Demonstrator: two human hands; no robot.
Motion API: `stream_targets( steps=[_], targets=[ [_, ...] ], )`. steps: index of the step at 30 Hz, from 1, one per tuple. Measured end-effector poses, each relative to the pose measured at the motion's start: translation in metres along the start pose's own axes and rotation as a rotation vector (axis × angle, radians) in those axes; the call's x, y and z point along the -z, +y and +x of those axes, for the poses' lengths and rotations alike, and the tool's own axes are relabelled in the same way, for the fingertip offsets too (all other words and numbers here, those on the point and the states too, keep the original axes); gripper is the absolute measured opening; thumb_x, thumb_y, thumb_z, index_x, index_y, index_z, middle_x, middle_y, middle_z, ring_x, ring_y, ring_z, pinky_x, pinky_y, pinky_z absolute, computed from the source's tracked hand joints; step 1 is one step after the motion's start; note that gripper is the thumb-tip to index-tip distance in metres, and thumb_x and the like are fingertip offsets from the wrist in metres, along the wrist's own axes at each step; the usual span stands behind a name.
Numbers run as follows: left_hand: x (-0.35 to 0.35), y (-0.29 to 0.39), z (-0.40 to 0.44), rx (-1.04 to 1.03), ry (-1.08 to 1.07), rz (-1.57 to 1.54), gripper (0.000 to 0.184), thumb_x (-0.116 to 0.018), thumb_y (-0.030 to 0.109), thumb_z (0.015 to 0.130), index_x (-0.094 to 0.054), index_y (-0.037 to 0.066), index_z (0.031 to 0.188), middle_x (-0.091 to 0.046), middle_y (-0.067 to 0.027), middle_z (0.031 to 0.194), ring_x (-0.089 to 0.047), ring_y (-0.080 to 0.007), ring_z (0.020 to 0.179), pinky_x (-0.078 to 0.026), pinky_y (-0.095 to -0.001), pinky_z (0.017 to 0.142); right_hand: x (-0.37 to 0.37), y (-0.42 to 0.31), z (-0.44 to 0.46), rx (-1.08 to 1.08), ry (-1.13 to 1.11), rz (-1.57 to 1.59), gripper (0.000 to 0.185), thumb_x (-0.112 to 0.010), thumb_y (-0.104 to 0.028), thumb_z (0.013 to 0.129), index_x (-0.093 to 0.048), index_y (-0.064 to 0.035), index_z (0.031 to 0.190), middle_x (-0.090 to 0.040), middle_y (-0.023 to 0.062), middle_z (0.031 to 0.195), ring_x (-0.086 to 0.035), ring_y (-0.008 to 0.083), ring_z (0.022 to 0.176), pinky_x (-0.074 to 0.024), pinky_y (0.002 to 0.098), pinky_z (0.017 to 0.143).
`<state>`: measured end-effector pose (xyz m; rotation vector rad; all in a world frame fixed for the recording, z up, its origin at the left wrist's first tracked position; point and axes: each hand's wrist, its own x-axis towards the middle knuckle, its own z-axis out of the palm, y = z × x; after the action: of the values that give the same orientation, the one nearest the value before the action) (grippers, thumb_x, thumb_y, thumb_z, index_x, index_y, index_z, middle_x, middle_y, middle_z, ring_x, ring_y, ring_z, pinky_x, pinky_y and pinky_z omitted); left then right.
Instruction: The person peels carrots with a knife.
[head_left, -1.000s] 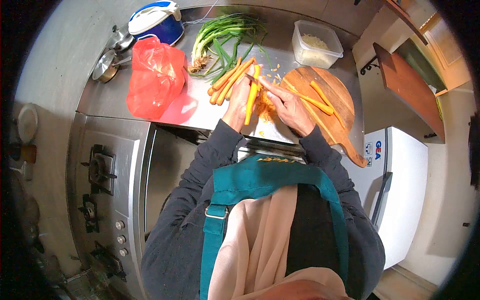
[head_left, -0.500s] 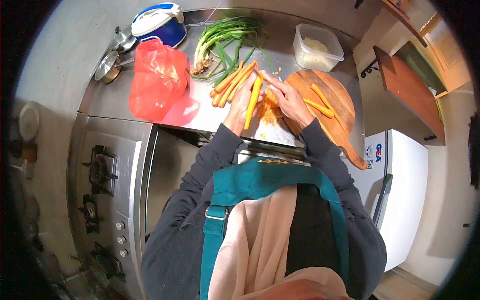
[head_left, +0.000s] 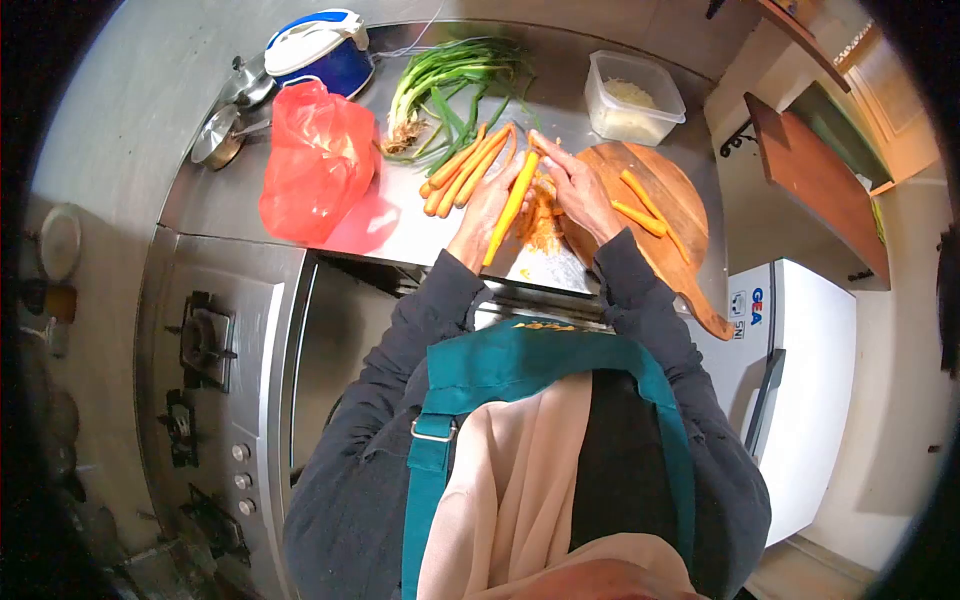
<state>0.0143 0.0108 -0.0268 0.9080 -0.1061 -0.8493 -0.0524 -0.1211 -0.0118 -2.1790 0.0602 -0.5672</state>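
Observation:
My left hand [head_left: 480,220] is closed around a bright orange carrot [head_left: 511,212], its thick body slanting toward me. At the carrot's far end, my right hand [head_left: 584,195] has its fingers bent together. Whatever it grips there is too small to make out. Orange peelings [head_left: 541,222] lie on the steel counter between and below the hands. Just left of my left hand rests a pile of several darker carrots [head_left: 462,172]. On the round wooden cutting board [head_left: 610,165] beside my right hand are a few bright carrots [head_left: 640,217].
Spring onions [head_left: 455,85] lie behind the carrot pile. A red plastic bag [head_left: 318,165], a blue-and-white pot [head_left: 320,60] and small metal pans [head_left: 218,138] stand left. A clear plastic tub [head_left: 635,100] with pale shreds is back right. The stove [head_left: 215,370] is at left, a white fridge [head_left: 810,390] at right.
The held carrot has tilted, its near end shifting left and toward me. My right hand has moved slightly, still by the carrot's far end.

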Motion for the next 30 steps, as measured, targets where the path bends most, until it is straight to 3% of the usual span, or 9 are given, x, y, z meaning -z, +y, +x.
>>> stream_targets(
  steps=[5,7,8,14,21,24,25,27,30],
  targets=[
    [0.039,-0.014,0.027,-0.022,0.025,-0.128,0.023,-0.048,0.023,0.091,-0.056,0.001,0.095,-0.054,-0.0044,0.069,-0.049,-0.0087,0.054,-0.042,-0.0181,0.045,0.001,-0.005,-0.019,-0.068,-0.092,0.000,0.037,-0.040,-0.015,0.091,-0.045,-0.0146,0.128,-0.051,0.0108,0.124,-0.048,0.0237,0.114,-0.0354,0.0303,0.096],
    [0.048,-0.012,0.028,-0.045,-0.075,-0.245,0.022,-0.048,0.024,0.091,-0.055,0.003,0.091,-0.050,-0.0029,0.063,-0.048,-0.0087,0.052,-0.041,-0.0182,0.044,-0.010,-0.004,-0.037,0.015,-0.168,-0.031,0.039,-0.041,-0.017,0.089,-0.043,-0.0221,0.128,-0.057,0.0173,0.109,-0.055,0.0324,0.099,-0.0433,0.0367,0.084],
    [0.048,-0.008,0.024,0.004,0.100,-0.078,0.022,-0.050,0.026,0.090,-0.053,0.004,0.089,-0.046,-0.0013,0.059,-0.046,-0.0091,0.050,-0.039,-0.0184,0.042,-0.018,-0.009,-0.046,0.120,-0.129,-0.047,0.040,-0.043,-0.017,0.089,-0.043,-0.0234,0.129,-0.058,0.0191,0.103,-0.056,0.0346,0.090,-0.0439,0.0395,0.080],
    [0.026,-0.005,0.018,-0.115,0.068,-0.249,0.024,-0.055,0.028,0.087,-0.052,0.005,0.092,-0.048,-0.0030,0.063,-0.045,-0.0098,0.047,-0.039,-0.0191,0.040,-0.012,-0.032,-0.058,0.066,-0.216,-0.166,0.041,-0.046,-0.020,0.088,-0.043,-0.0258,0.129,-0.052,0.0146,0.071,-0.055,0.0320,0.072,-0.0444,0.0404,0.067],
    [0.024,-0.010,0.025,-0.136,0.062,-0.238,0.022,-0.055,0.025,0.088,-0.053,0.005,0.095,-0.050,-0.0031,0.069,-0.047,-0.0091,0.053,-0.042,-0.0204,0.046,-0.007,-0.032,-0.053,0.056,-0.171,-0.209,0.038,-0.046,-0.019,0.088,-0.047,-0.0239,0.126,-0.057,0.0166,0.082,-0.057,0.0336,0.075,-0.0455,0.0402,0.069],
    [0.009,-0.013,0.025,-0.153,0.147,-0.310,0.021,-0.055,0.023,0.088,-0.054,0.005,0.100,-0.053,-0.0017,0.072,-0.050,-0.0103,0.055,-0.046,-0.0223,0.045,-0.005,-0.024,-0.043,0.074,-0.127,-0.063,0.036,-0.044,-0.017,0.089,-0.048,-0.0203,0.125,-0.056,0.0177,0.109,-0.057,0.0327,0.093,-0.0452,0.0381,0.078],
    [0.016,-0.014,0.029,-0.154,0.146,-0.309,0.021,-0.055,0.023,0.088,-0.054,0.005,0.100,-0.053,-0.0017,0.072,-0.050,-0.0103,0.055,-0.046,-0.0223,0.045,-0.003,-0.026,-0.044,0.075,-0.126,-0.063,0.036,-0.044,-0.017,0.089,-0.048,-0.0203,0.125,-0.056,0.0177,0.109,-0.057,0.0327,0.093,-0.0452,0.0381,0.078],
    [0.033,-0.013,0.033,-0.159,-0.040,-0.239,0.024,-0.050,0.019,0.090,-0.053,0.002,0.108,-0.055,-0.0031,0.090,-0.053,-0.0099,0.076,-0.046,-0.0221,0.065,0.001,-0.034,-0.049,0.093,-0.190,-0.130,0.036,-0.044,-0.016,0.089,-0.048,-0.0194,0.125,-0.058,0.0165,0.108,-0.057,0.0324,0.092,-0.0450,0.0378,0.079],
    [0.029,-0.011,0.031,-0.197,-0.044,-0.286,0.024,-0.050,0.019,0.091,-0.053,0.002,0.108,-0.055,-0.0028,0.089,-0.053,-0.0097,0.076,-0.046,-0.0222,0.064,-0.003,-0.036,-0.048,0.126,-0.120,-0.098,0.037,-0.044,-0.016,0.089,-0.047,-0.0192,0.126,-0.059,0.0174,0.102,-0.057,0.0330,0.091,-0.0451,0.0378,0.079]
  ],
)
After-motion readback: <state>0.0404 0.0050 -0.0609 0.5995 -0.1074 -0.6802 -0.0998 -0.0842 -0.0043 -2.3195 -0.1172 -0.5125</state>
